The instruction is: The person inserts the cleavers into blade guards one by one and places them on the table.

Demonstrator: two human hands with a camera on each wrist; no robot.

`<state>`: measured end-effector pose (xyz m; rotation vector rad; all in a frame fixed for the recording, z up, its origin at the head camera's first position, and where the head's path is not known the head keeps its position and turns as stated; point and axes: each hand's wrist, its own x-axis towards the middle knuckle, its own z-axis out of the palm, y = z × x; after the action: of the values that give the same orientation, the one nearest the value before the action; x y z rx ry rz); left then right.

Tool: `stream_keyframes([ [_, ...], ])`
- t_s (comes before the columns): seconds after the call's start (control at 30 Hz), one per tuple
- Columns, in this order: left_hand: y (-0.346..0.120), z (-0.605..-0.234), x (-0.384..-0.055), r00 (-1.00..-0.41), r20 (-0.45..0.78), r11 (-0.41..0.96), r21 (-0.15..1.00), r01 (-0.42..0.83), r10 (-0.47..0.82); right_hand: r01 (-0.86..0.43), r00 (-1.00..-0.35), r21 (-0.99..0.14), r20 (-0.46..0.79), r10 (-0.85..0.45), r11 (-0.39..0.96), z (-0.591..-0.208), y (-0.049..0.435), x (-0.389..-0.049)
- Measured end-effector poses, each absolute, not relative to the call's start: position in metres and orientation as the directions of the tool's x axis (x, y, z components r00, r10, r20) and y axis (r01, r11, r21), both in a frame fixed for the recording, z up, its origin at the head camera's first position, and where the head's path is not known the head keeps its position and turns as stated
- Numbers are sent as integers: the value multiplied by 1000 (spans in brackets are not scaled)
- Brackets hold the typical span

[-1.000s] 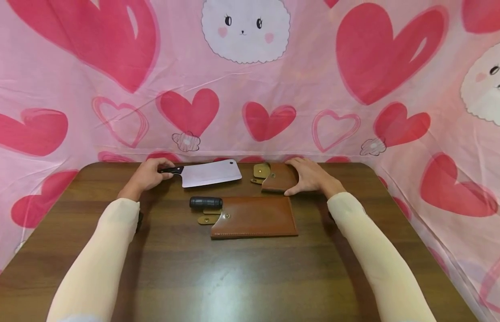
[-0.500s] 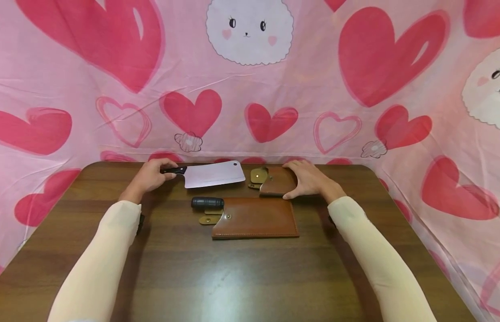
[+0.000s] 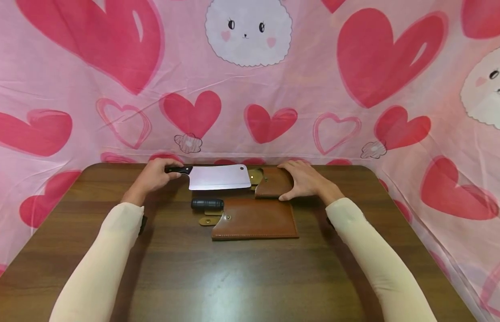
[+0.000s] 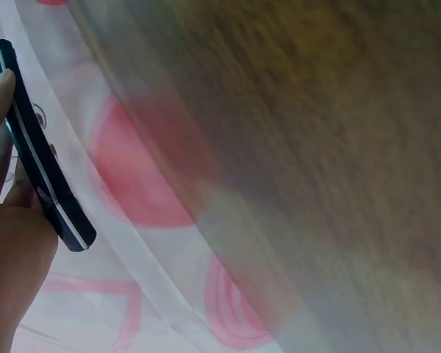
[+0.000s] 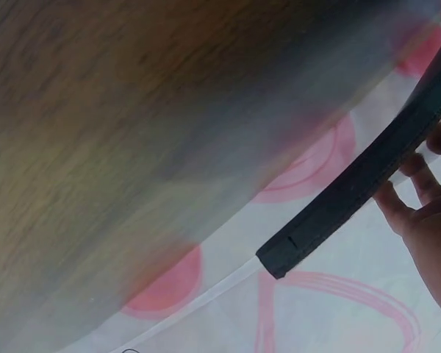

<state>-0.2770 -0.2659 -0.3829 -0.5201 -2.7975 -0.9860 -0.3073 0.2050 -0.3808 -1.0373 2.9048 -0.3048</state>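
A cleaver [image 3: 219, 177] with a broad pale blade and black handle points right at the far side of the table. My left hand [image 3: 157, 173] grips the handle; in the left wrist view the handle [image 4: 40, 158] runs through the fingers. Facing the blade is a short brown leather knife sheath [image 3: 274, 182] with a tan strap on its open side. My right hand [image 3: 308, 180] holds it at the right end, thumb at the near edge and fingers at the far edge. The blade's tip overlaps the strap. The right wrist view shows the sheath's dark edge [image 5: 353, 184].
Just in front lies a larger brown leather sheath [image 3: 255, 219] with a black handle [image 3: 207, 204] sticking out to the left and a tan snap strap [image 3: 209, 221]. A pink heart-patterned cloth [image 3: 233, 116] hangs behind the brown wooden table [image 3: 185, 277].
The cleaver in my left hand has moved right. My right hand has brought the short sheath left, so the gap between blade and strap has closed. The larger sheath has stayed put.
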Motion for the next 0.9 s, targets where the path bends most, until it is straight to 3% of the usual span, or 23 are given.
stream_keyframes([
  [0.9, -256, -378, -271, -936, 209, 722, 596, 350, 282, -648, -758, -174, 52, -650, 741, -374, 193, -297],
])
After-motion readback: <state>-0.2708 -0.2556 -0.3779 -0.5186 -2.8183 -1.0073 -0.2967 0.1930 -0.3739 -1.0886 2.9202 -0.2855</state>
